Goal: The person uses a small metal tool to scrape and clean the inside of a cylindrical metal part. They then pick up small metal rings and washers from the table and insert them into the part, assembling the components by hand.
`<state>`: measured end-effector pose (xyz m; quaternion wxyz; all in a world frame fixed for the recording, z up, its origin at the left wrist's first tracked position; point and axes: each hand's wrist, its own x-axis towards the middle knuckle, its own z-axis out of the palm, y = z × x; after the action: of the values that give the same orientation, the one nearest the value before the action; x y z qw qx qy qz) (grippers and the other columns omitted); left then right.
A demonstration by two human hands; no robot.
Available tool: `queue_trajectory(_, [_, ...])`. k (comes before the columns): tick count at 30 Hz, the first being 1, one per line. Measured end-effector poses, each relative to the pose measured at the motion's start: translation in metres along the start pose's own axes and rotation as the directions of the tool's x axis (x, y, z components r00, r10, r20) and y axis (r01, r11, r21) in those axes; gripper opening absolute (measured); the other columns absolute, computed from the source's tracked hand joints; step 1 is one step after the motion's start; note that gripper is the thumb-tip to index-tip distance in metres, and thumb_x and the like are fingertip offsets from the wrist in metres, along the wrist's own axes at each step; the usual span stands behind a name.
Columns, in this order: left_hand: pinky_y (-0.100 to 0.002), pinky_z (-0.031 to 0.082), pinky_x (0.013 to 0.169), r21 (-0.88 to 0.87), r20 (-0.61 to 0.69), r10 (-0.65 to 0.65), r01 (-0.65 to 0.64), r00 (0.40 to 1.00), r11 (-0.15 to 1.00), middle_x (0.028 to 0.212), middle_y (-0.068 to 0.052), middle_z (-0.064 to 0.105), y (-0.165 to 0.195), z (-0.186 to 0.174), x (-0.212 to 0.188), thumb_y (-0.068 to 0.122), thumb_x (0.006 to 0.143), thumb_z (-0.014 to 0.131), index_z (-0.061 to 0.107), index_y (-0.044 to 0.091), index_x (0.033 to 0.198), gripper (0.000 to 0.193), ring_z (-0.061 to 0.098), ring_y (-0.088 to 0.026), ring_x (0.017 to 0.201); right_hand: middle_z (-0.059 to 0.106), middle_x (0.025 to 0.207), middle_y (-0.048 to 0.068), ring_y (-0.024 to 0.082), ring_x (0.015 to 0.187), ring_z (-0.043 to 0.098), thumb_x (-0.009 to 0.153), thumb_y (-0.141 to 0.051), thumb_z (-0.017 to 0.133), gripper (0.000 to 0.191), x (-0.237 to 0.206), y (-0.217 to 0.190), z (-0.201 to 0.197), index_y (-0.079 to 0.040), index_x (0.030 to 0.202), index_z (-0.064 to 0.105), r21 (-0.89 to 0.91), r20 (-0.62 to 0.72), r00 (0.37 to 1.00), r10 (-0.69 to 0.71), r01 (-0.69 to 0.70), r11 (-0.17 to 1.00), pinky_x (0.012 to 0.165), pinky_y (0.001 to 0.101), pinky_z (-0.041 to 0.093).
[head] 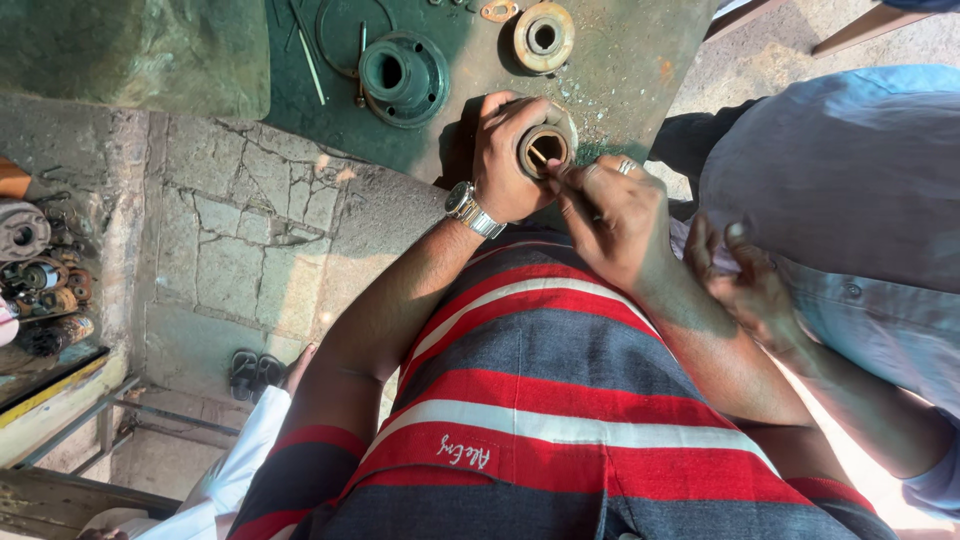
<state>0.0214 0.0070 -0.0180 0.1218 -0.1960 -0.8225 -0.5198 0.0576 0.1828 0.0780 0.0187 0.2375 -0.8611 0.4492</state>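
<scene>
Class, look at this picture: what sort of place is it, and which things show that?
Probably a small repair workshop: a greasy green metal bench, round machine parts on it, and more oily parts piled at the side.

A dark green round flanged housing [403, 77] with a centre bore lies on the worn green metal bench [620, 70] at about eleven o'clock. At twelve o'clock sits a rusty tan flanged disc [543, 37], with a small orange gasket [498, 11] just beside it. A thin wire ring [352, 30] and a slim rod [310, 60] rest near the housing. Cracked stone paving [240, 240] fills nine o'clock; farther left is a heap of rusty machine parts [40, 290]. A pair of dark sandals [255, 372] lies at seven o'clock. A co-worker in a pale blue shirt [840, 180] stands at three o'clock.
</scene>
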Motion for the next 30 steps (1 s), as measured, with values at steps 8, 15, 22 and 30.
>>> queue_trajectory(8, [-0.043,0.041,0.098,-0.019,0.045,-0.032,0.033,0.998,0.999,0.09,-0.005,0.07,0.009,-0.004,0.006,0.023,0.082,0.08,0.06,0.012,0.096,0.027,0.068,-0.027,0.089,0.068,0.086,0.013,0.02,0.071,0.067,0.097,0.0,0.075,0.013,0.002,0.007,0.0,0.002,0.11,0.071,-0.037,-0.034,0.998,-0.058,0.057,0.998,0.062,0.0336,0.05])
queue_trajectory(15, [-0.042,0.041,0.094,-0.053,0.083,-0.038,0.043,0.996,0.998,0.088,-0.004,0.071,0.012,-0.009,0.011,0.021,0.073,0.086,0.062,0.013,0.095,0.034,0.07,-0.024,0.088,0.072,0.087,0.012,0.024,0.074,0.068,0.094,0.001,0.077,0.01,0.013,0.0,-0.016,-0.001,0.104,0.072,-0.085,-0.008,1.0,0.003,-0.003,0.996,0.067,0.0378,0.051])
queue_trajectory(22, [-0.039,0.043,0.095,-0.083,0.231,-0.019,0.039,0.973,0.996,0.091,-0.007,0.072,0.003,-0.026,0.021,0.018,0.064,0.081,0.065,0.011,0.095,0.035,0.069,-0.028,0.09,0.074,0.11,0.014,0.029,0.096,0.072,0.098,0.003,0.07,0.017,0.017,0.0,-0.032,-0.001,0.115,0.071,-0.129,-0.049,0.998,-0.042,0.035,0.991,0.084,0.0381,0.055])
queue_trajectory(30, [-0.042,0.046,0.094,0.055,0.514,0.048,-0.088,0.857,0.995,0.091,-0.015,0.073,0.014,-0.013,0.055,0.026,0.059,0.084,0.074,0.009,0.101,0.047,0.068,-0.035,0.094,0.074,0.102,0.011,0.023,0.089,0.07,0.086,0.015,0.06,0.02,0.011,0.008,-0.06,0.001,0.1,0.066,-0.029,-0.047,0.999,0.007,-0.009,1.0,0.081,0.0335,0.057])
